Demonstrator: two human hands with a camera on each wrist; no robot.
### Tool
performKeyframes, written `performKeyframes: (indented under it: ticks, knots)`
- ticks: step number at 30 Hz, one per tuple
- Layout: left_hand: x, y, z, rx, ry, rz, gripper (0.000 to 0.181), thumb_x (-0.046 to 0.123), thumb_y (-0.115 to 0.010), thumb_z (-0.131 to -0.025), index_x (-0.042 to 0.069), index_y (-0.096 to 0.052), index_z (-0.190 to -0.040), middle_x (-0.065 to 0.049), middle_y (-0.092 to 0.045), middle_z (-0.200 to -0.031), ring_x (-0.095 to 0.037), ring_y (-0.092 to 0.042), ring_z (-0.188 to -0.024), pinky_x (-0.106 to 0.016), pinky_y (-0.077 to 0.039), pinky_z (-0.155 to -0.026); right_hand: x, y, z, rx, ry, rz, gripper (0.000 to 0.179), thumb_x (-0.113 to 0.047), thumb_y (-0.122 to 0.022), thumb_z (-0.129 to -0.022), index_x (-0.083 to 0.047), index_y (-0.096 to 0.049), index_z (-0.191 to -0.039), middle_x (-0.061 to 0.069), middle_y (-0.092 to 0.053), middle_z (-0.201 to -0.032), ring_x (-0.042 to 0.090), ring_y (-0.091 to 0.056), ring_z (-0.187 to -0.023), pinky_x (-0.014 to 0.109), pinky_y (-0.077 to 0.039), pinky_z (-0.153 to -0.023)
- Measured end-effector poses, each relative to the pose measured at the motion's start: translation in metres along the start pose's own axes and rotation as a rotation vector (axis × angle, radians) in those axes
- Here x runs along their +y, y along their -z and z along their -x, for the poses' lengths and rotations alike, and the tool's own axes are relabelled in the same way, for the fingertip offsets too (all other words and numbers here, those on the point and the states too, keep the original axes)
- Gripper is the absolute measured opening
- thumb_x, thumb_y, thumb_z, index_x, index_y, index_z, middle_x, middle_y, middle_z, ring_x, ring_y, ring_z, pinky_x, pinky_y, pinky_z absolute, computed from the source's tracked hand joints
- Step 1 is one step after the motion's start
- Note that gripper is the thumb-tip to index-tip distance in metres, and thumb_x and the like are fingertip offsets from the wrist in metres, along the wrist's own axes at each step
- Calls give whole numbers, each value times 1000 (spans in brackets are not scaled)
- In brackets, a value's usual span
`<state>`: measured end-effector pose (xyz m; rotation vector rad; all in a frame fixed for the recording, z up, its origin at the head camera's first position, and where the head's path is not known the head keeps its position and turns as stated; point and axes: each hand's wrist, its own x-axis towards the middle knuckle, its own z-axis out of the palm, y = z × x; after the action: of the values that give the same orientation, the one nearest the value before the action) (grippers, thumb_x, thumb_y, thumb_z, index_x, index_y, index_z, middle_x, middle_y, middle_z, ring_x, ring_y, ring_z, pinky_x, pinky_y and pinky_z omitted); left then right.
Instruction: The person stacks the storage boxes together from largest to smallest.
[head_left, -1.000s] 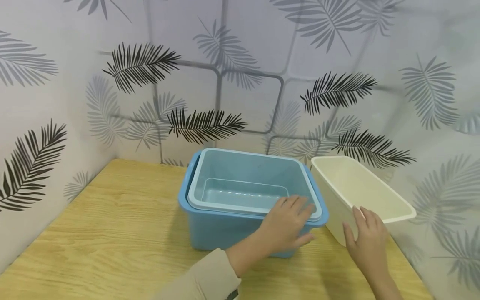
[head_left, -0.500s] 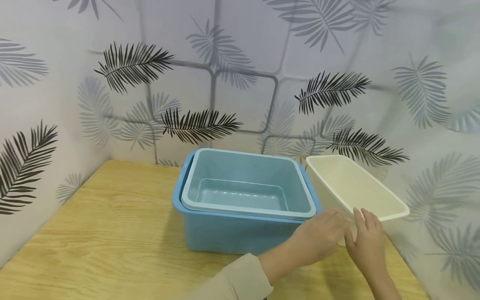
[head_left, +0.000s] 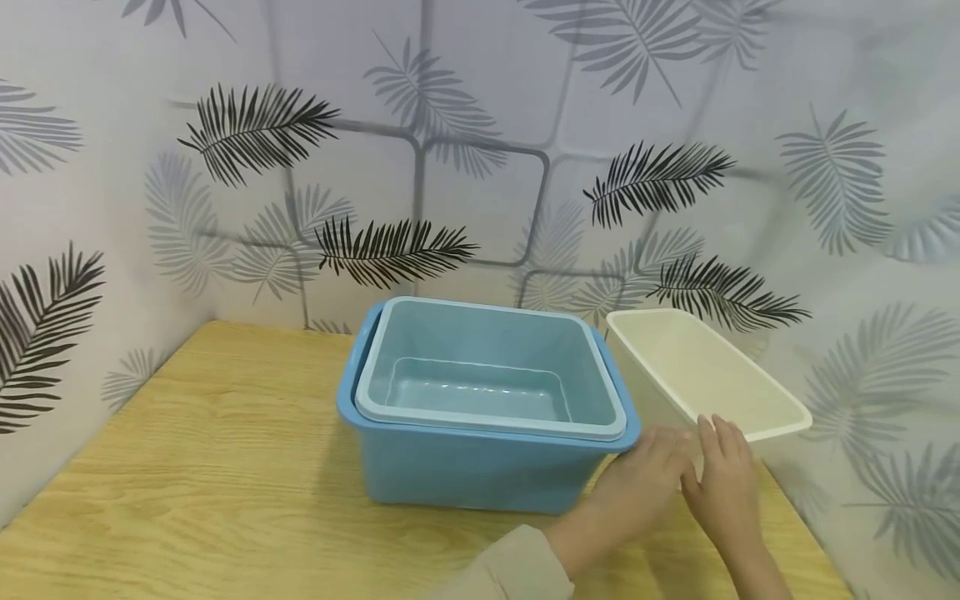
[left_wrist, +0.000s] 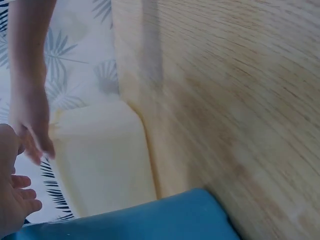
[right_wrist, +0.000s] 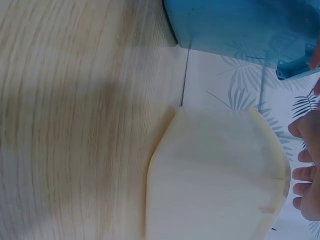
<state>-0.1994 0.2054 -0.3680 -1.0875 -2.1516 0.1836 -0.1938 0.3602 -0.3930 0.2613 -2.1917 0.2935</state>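
A light-blue plastic bin [head_left: 487, 425] sits nested inside a larger blue bin [head_left: 480, 475] on the wooden table. To its right stands a cream bin [head_left: 720, 367], its near wall partly hidden by the hands. My left hand [head_left: 645, 479], blurred, is between the blue bin's right front corner and the cream bin; in the left wrist view its fingers [left_wrist: 25, 195] are loosely bent with nothing between them. At the cream bin's front rim is my right hand [head_left: 726, 492], fingertips level with the edge. The right wrist view shows it beside the rim, fingers loosely bent, no firm grip visible.
The wooden table [head_left: 187, 467] reaches out to the left and front of the bins. A leaf-patterned wall [head_left: 480, 117] rises behind the table and along both sides, close to the cream bin.
My left hand has moved right, from over the light-blue bin's front rim to beside the cream bin near my right hand. The view shifts slightly; the bins and right hand keep their places.
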Motion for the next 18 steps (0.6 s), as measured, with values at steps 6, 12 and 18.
performKeyframes:
  ticks: [6,12,18]
  knots:
    - [4,-13,-2,-188,74,160,53,27,-55,-88,12,-38,-136,1,-42,-138,-13,-39,-130,-22,-25,-112,-3,-4,-1,-15,4,34,51,-3,-67,-71,18,-49,-113,41,-49,-112,58,-43,-105,65,-33,-93]
    - [6,-22,-4,-246,108,197,56,26,-56,-89,13,-36,-139,1,-40,-141,-12,-38,-132,-19,-26,-111,-7,-5,1,-70,-46,85,57,3,-71,-66,20,-48,-114,41,-49,-113,58,-43,-106,66,-33,-93]
    - [7,-24,-6,-294,97,230,56,24,-54,-91,12,-34,-142,0,-37,-145,-14,-35,-135,-21,-24,-113,-7,-4,2,-81,-54,103,56,4,-71,-66,21,-49,-115,40,-50,-114,57,-43,-107,65,-34,-94]
